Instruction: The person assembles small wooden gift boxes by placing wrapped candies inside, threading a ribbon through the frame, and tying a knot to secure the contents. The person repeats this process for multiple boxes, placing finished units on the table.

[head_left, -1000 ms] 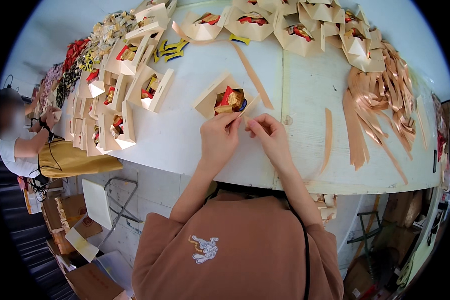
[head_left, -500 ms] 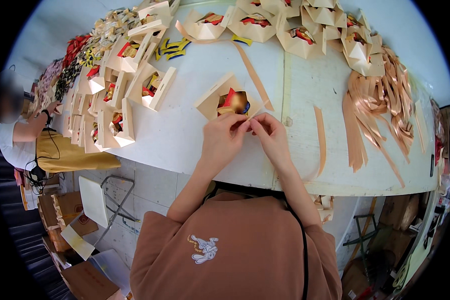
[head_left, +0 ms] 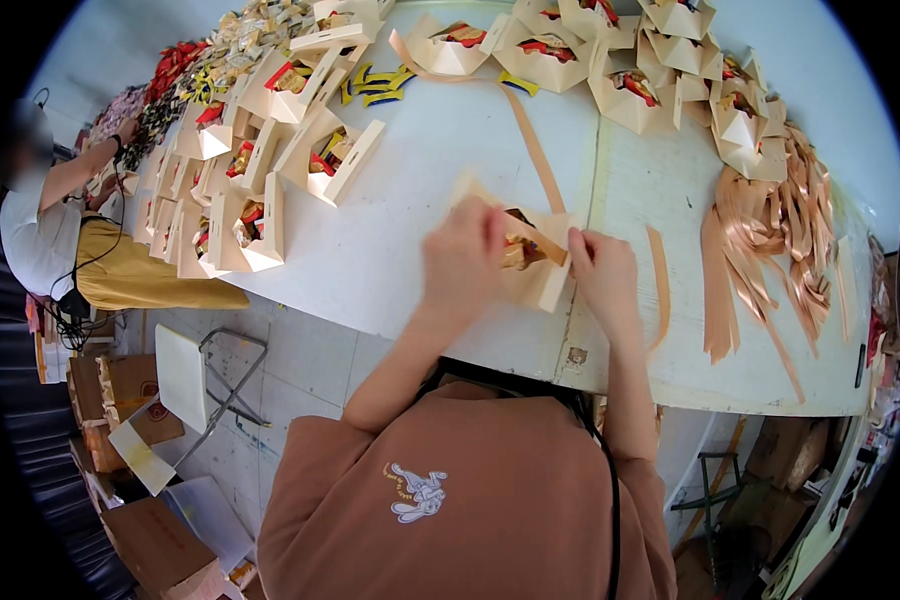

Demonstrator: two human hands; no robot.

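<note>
A small cream cardboard box (head_left: pixel 547 294) sits on the table between my hands, holding gold-wrapped packets (head_left: pixel 517 252). A short copper-coloured ribbon (head_left: pixel 542 242) crosses over its opening. My right hand (head_left: pixel 607 275) is closed at the box's right side, thumb and finger pinching the ribbon's end near the rim. On the other side, my left hand (head_left: pixel 460 262) is smeared by motion; its fingers look curled at the ribbon's left end and hide the box's left part.
Filled boxes (head_left: pixel 255 222) crowd the left and the far edge (head_left: pixel 630 97). Yellow packets (head_left: pixel 380 85) and a loose ribbon (head_left: pixel 535 150) lie ahead. Cut ribbons (head_left: pixel 725 270) heap at right; another strip (head_left: pixel 660 285) lies nearer. A co-worker (head_left: pixel 45 215) stands left, near a folding chair (head_left: pixel 182 380).
The box has turned and shifted right. My hands have moved apart, from pinching together to either side of it, the ribbon between them. The co-worker's arm has reached farther toward the packets.
</note>
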